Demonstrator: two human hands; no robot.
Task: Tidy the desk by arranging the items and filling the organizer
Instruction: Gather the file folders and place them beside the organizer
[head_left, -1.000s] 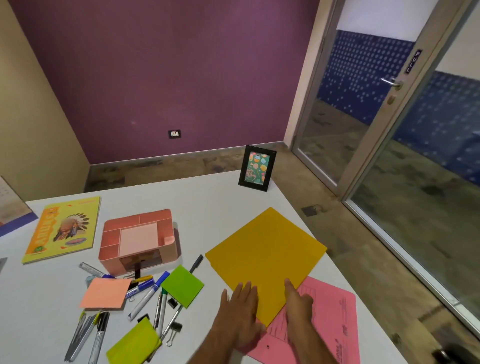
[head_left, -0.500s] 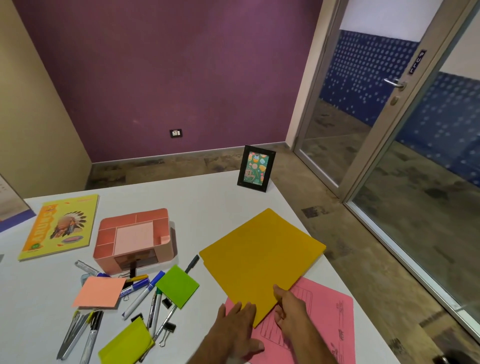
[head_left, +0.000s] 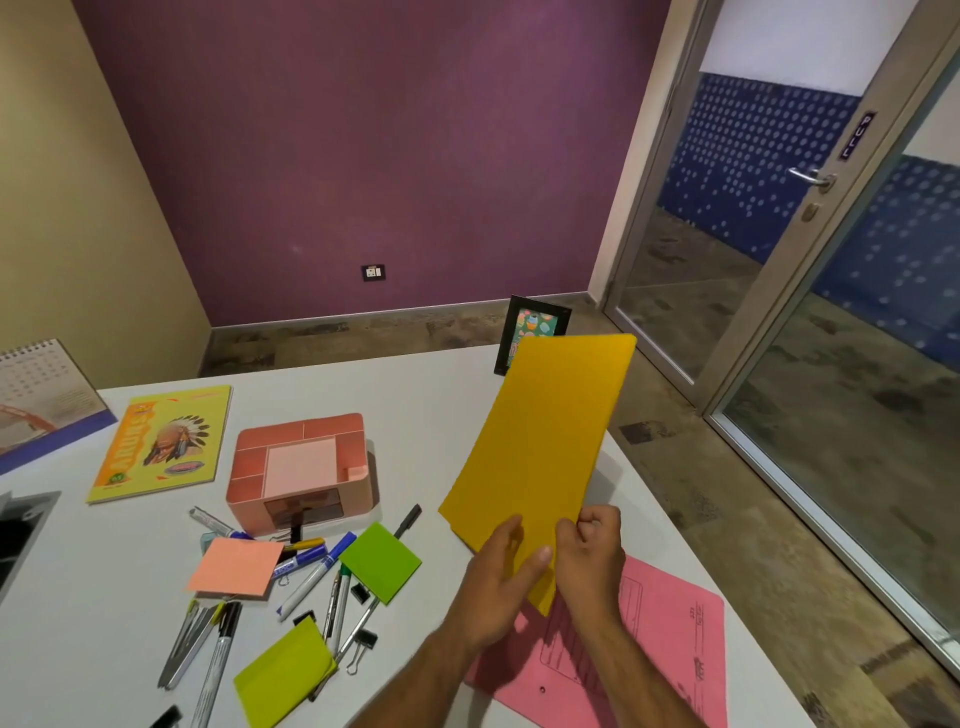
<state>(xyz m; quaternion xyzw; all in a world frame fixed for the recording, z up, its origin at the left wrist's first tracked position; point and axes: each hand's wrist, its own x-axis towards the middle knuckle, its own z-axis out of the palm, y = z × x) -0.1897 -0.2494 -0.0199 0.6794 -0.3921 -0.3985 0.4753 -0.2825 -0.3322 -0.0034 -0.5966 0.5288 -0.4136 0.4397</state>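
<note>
Two bare forearms, no sleeves visible; left hand (head_left: 501, 577) and right hand (head_left: 592, 558) without rings, watch or gloves.

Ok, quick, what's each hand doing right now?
Left hand: holding the yellow folder, thumb on its front.
Right hand: fingers curled, gripping the folder's near edge.

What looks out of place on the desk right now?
Pens and markers lie scattered with binder clips and sticky pads in front of the pink organizer, whose compartments show no pens. The pink folder lies askew near the desk's edge.
</note>
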